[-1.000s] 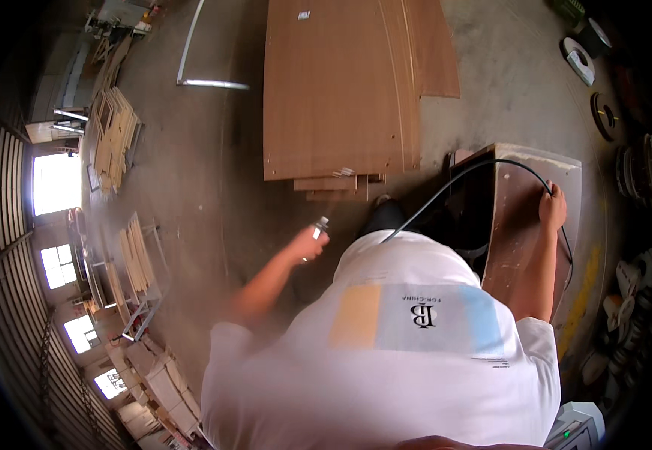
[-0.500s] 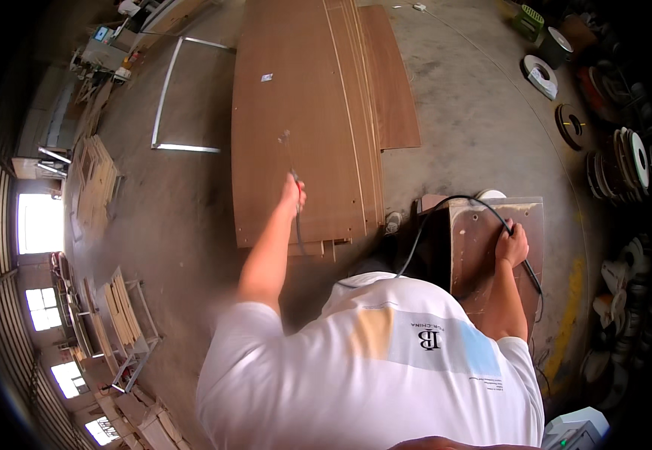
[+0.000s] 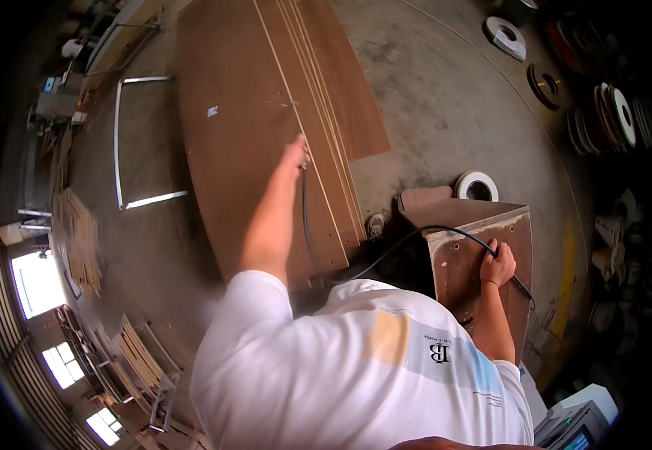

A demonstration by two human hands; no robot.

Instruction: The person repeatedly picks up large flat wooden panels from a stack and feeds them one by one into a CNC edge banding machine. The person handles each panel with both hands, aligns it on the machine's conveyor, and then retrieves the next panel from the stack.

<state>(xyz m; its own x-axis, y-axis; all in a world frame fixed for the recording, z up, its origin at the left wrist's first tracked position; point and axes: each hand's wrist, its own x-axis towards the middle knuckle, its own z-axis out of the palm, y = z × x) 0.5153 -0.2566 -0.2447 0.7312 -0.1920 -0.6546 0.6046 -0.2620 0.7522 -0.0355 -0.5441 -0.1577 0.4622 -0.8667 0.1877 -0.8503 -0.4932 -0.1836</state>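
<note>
I have the left hand [image 3: 296, 155] reaching out over the top brown wood-faced panel [image 3: 232, 172] of a long, flat stack, near that panel's right long edge and nearer its near end than its far end. Its fingers look curled around one end of a long, black, flexible hose [image 3: 461, 232]; motion blurs them, so I cannot tell what fitting sits in the palm or whether the thumb presses on anything.

From that hand the hose drops toward the stack's near edge. I can't follow it there, but a black length rises again beside the shirt and arches over the left edge of a brown, worn wooden box [image 3: 457, 271]. Above the box, the right hand [image 3: 497, 262] has its fingers wrapped around the hose.

To work well, I judge, I should hold the left wrist steady and pass evenly along the panel's right edge without scraping it. The right hand should feed slack smoothly, so the hose neither drags over the stack's near right corner nor snags on the box's far left corner.
</note>
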